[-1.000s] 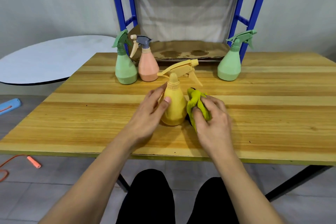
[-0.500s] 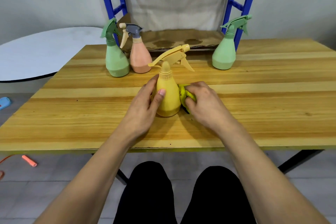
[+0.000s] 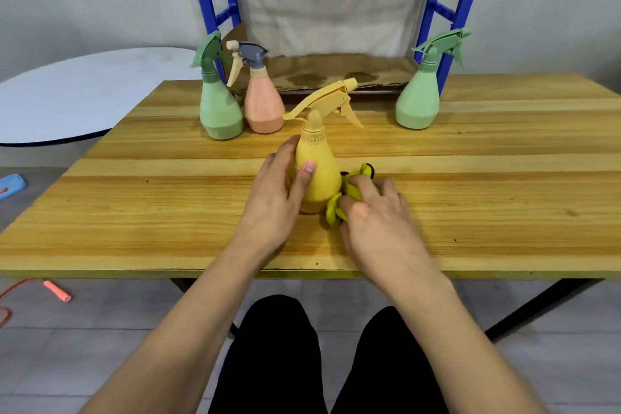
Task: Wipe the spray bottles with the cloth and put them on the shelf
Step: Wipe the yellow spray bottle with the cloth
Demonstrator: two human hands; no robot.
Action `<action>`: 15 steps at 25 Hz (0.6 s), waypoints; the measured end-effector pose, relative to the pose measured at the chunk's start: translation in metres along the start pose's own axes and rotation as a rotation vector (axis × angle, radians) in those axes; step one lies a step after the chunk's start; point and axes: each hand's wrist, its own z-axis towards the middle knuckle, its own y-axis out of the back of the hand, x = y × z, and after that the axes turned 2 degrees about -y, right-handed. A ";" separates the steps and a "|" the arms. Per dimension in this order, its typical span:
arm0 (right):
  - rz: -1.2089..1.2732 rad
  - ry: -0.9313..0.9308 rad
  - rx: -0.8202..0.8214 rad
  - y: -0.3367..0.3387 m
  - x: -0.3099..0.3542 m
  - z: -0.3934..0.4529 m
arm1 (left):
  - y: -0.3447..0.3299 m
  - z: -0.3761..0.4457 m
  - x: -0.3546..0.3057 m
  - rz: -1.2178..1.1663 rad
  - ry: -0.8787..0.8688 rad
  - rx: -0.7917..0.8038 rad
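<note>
Wood planks in pale and honey stripes make up the table (image 3: 504, 178), which runs nearly the full width of the room in front of the seated person, whose dark-trousered knees show under its near edge. Black legs splay out below it onto a floor of grey tiles. At the middle of the tabletop stands the yellow spray bottle (image 3: 319, 175), upright, its trigger head pointing to the right. The left hand (image 3: 279, 198) holds it by the body, thumb curled across the front and fingers wrapped round the far side. The right hand (image 3: 376, 218) presses a bunched yellow-green cloth (image 3: 336, 212) against the bottle's lower right side, fingers bent down into the cloth and slightly spread.

Along the far edge of the table stand three more bottles: a green bottle (image 3: 220, 111) and a pink bottle (image 3: 263, 104) touching side by side at the left, and a second green bottle (image 3: 418, 101) well apart at the right. Behind them rises the shelf (image 3: 450, 7) with blue metal uprights, a stained brown cardboard sheet (image 3: 336, 72) lying on its lower level and a pale fabric hanging at its back. The walls are plain grey-white. To the left a round white table (image 3: 77, 94) sits lower than the wooden one. On the floor at the left lie a blue object (image 3: 11, 183) and an orange cord with a pink end (image 3: 57, 291).
</note>
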 end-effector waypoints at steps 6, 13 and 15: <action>-0.015 -0.043 0.000 0.005 -0.010 0.007 | 0.007 -0.010 -0.021 0.078 0.155 -0.090; -0.011 -0.050 0.046 0.007 -0.015 0.023 | 0.051 0.006 0.004 -0.291 0.187 0.378; 0.015 -0.076 0.020 0.005 -0.014 0.019 | 0.040 0.005 0.003 -0.323 0.181 0.328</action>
